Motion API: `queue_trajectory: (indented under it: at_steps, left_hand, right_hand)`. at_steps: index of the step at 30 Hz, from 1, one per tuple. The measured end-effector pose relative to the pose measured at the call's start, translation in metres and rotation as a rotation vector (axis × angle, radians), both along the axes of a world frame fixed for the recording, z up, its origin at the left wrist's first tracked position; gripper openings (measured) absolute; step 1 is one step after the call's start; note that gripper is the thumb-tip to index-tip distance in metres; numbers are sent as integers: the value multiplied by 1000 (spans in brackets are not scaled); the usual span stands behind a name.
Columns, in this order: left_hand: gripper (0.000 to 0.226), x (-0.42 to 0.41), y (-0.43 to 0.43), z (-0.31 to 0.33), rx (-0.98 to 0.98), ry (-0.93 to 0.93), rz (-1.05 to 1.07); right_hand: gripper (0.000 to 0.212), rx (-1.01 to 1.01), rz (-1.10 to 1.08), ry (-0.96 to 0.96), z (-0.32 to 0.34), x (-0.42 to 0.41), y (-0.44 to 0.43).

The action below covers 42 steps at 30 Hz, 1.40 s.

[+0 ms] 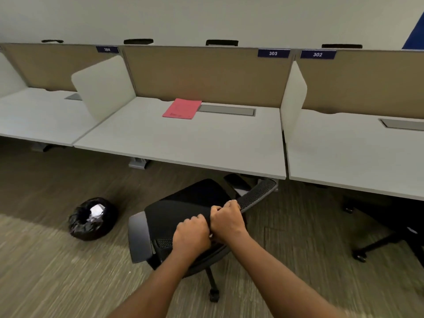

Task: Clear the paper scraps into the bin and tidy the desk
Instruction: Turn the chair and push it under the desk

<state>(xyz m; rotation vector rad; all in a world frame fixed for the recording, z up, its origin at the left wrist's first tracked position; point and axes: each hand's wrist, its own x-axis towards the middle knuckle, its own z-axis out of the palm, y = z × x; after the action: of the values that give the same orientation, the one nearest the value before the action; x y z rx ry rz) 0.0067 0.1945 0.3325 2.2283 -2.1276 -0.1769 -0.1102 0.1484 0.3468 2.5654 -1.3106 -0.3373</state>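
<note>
Both hands grip the top edge of the black chair's backrest, left hand and right hand closed side by side, touching. The bin (black liner, what seem to be white paper scraps inside) stands on the carpet left of the chair. A pink folder lies on the surface near the divider.

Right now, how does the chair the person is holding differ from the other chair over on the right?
The held chair stands out in the open in front of the desk, while the other chair is tucked under its desk, with little more than its wheeled base showing. Both the left hand and right hand grip the held chair's backrest; nobody touches the other chair. Both are black and on wheels.
</note>
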Motion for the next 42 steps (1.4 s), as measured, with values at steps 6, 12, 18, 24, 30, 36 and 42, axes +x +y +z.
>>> queue_trajectory:
  at_steps: [6, 12, 18, 24, 30, 36, 42]
  left_hand:
    - [19, 92, -61, -7, 79, -10, -128]
    - [16, 183, -128, -6, 80, -64, -270]
    - [14, 264, -197, -7, 65, -91, -364]
    - [23, 323, -267, -9, 50, -173, -413]
    - [28, 359, -316, -17, 44, -193, -464]
    - [30, 380, -353, -7, 59, -141, -497]
    - [31, 402, -370, -7, 65, -139, -526]
  right_hand:
    - [39, 72, 163, -137, 4, 26, -67]
    - [70, 225, -3, -104, 0, 53, -135]
    - [48, 231, -86, -169, -6, 139, -181]
    - [54, 215, -177, -221, -14, 200, -222]
    - [60, 230, -229, -207, -20, 232, -257]
    - [54, 219, -264, -207, -10, 251, -282]
    - [58, 208, -260, -211, -13, 271, -292]
